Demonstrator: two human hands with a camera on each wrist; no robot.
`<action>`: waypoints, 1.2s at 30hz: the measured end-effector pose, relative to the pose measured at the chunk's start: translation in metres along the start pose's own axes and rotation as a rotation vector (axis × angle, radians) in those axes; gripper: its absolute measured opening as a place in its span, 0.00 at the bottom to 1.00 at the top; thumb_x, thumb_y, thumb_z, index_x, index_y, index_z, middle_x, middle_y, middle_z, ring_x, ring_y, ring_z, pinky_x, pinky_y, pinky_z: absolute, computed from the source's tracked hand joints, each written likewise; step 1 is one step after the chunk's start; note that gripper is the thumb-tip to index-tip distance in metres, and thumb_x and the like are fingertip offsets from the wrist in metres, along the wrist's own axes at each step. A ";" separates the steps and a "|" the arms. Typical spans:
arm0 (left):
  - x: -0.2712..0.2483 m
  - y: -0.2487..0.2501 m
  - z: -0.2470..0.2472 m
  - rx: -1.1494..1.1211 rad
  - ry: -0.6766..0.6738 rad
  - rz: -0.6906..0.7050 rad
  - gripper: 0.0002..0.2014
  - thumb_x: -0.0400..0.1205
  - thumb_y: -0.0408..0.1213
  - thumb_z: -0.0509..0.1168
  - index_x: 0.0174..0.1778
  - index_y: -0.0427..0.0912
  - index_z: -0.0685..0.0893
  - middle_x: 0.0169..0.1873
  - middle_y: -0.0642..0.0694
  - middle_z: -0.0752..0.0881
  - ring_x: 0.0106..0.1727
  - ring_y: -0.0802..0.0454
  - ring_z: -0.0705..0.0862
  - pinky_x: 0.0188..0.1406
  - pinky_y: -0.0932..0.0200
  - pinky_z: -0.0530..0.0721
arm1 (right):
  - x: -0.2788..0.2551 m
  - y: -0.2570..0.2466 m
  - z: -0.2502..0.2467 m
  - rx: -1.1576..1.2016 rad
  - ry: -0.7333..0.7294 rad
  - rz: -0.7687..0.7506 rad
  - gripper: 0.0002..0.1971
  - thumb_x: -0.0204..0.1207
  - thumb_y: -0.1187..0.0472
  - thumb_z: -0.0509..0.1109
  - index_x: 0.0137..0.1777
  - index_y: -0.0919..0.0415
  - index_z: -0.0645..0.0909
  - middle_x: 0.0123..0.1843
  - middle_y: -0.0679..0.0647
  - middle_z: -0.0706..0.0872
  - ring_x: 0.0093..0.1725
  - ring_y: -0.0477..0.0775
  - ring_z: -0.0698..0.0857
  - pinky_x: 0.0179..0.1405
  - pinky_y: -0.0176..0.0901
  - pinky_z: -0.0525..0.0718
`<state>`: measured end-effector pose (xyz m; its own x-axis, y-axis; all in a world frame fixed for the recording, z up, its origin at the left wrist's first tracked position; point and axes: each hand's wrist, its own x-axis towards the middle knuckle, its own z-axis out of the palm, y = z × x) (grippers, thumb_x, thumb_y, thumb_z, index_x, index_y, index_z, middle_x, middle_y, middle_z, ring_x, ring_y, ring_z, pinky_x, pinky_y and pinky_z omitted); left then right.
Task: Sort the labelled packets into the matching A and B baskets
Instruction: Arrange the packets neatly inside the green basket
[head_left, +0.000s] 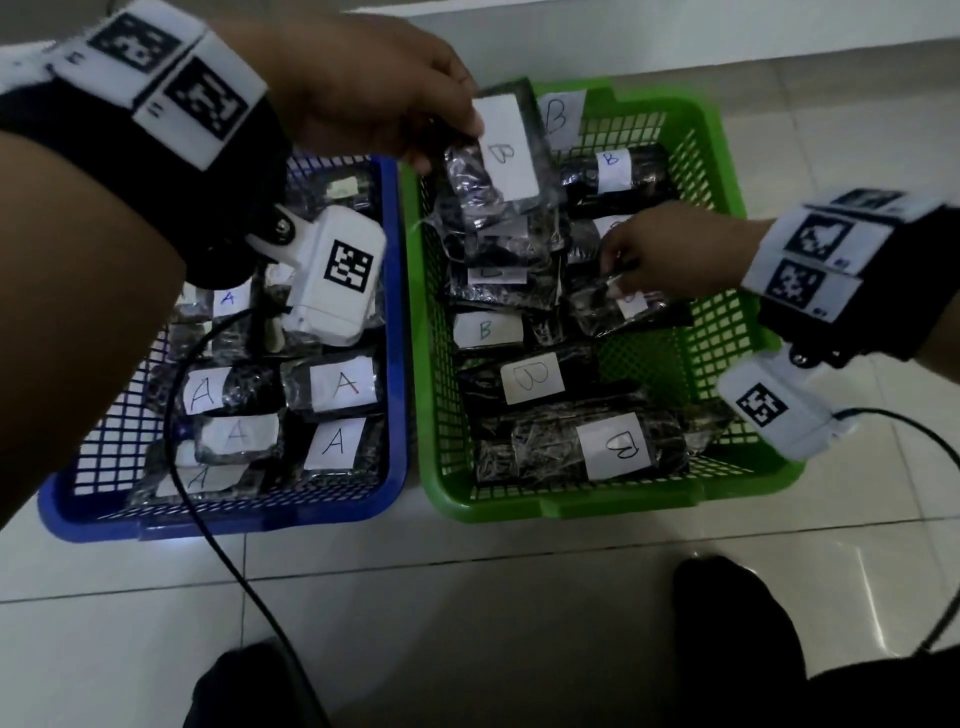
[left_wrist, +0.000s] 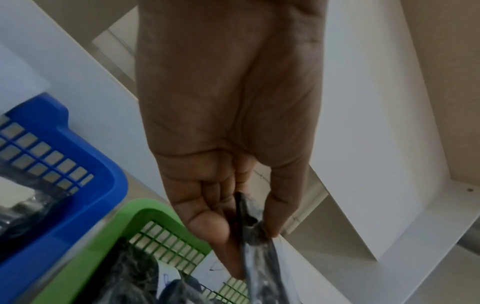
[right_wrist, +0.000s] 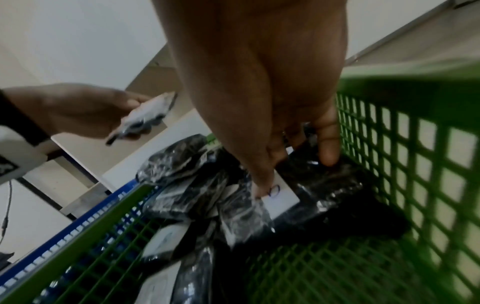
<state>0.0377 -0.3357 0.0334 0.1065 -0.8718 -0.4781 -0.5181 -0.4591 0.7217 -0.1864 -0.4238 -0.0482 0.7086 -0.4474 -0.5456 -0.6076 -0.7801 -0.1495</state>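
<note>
My left hand (head_left: 452, 140) hangs above the far left corner of the green basket (head_left: 613, 499), pinching a black packet labelled B (head_left: 506, 150) by its top edge. The left wrist view shows thumb and fingers of that hand (left_wrist: 249, 232) closed on the packet (left_wrist: 257, 257). My right hand (head_left: 615, 275) reaches down into the green basket, where thumb and fingers grip another B packet (head_left: 618, 306) lying on the pile; the right wrist view shows this hand (right_wrist: 293, 170) on the white label (right_wrist: 283, 197). Several B packets fill the green basket. The blue basket (head_left: 397, 322) holds several A packets.
Both baskets stand side by side on a pale tiled floor (head_left: 519, 597). A black cable (head_left: 234, 571) trails from the left wrist camera over the blue basket's front rim. Dark trouser legs (head_left: 727, 623) show at the bottom. A white wall base runs behind the baskets.
</note>
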 end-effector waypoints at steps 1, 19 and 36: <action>0.000 0.001 0.001 -0.031 -0.002 0.008 0.05 0.83 0.34 0.63 0.41 0.45 0.76 0.38 0.49 0.84 0.37 0.57 0.82 0.38 0.65 0.83 | -0.001 -0.001 0.005 -0.016 0.034 0.011 0.17 0.76 0.58 0.72 0.62 0.63 0.81 0.56 0.63 0.86 0.53 0.62 0.83 0.49 0.42 0.77; 0.015 -0.010 0.051 0.562 0.023 0.165 0.32 0.71 0.54 0.73 0.68 0.48 0.72 0.64 0.45 0.77 0.65 0.46 0.75 0.56 0.59 0.73 | -0.015 0.026 -0.042 0.745 -0.081 0.106 0.18 0.77 0.63 0.68 0.67 0.61 0.75 0.53 0.62 0.87 0.45 0.57 0.83 0.42 0.46 0.81; 0.006 -0.007 0.040 0.471 0.045 0.241 0.35 0.69 0.49 0.77 0.69 0.47 0.70 0.63 0.48 0.79 0.57 0.51 0.79 0.55 0.54 0.80 | -0.005 0.009 -0.019 0.340 0.439 0.141 0.14 0.83 0.57 0.59 0.58 0.69 0.75 0.47 0.67 0.85 0.34 0.60 0.79 0.33 0.47 0.78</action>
<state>0.0081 -0.3312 0.0055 -0.0314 -0.9544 -0.2969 -0.8563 -0.1275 0.5004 -0.1888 -0.4365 -0.0314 0.6508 -0.7335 -0.1962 -0.7367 -0.5476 -0.3967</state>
